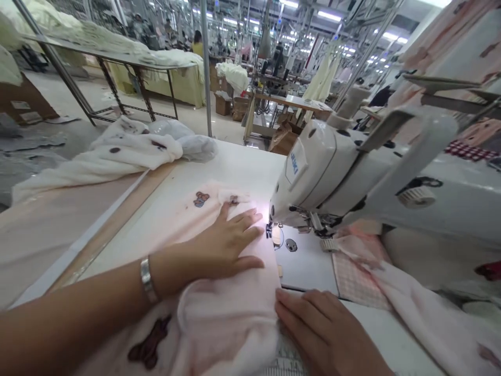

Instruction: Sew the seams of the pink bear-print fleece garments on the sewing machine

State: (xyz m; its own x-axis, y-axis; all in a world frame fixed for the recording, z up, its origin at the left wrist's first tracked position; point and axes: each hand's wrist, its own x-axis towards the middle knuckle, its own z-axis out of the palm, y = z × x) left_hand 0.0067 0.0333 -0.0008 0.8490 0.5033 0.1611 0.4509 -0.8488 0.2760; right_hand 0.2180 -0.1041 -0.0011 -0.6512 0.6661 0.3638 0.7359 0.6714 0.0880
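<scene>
A pale pink plush fabric piece (235, 303) printed with brown bears lies over the white table, its right edge at the presser foot (269, 230) of a white sewing machine (313, 156). My left hand (225, 243), a silver bracelet at its wrist, rests flat on the cloth with fingers spread, just left of the foot. Nearer to me, my right hand (324, 329) is at the fabric's right edge. Its thumb is hidden, and the fingertips press together at the cloth's border. Beneath them shows part of a ruler scale (287, 360).
Pink checked cloth (358, 274) and more plush fabric lie right of the needle plate. White printed fabric (129, 149) is heaped at the table's far left. A metal pole (206, 68) stands behind the table. Beyond are a cloth-laden rack (117, 55), cardboard boxes and other workstations.
</scene>
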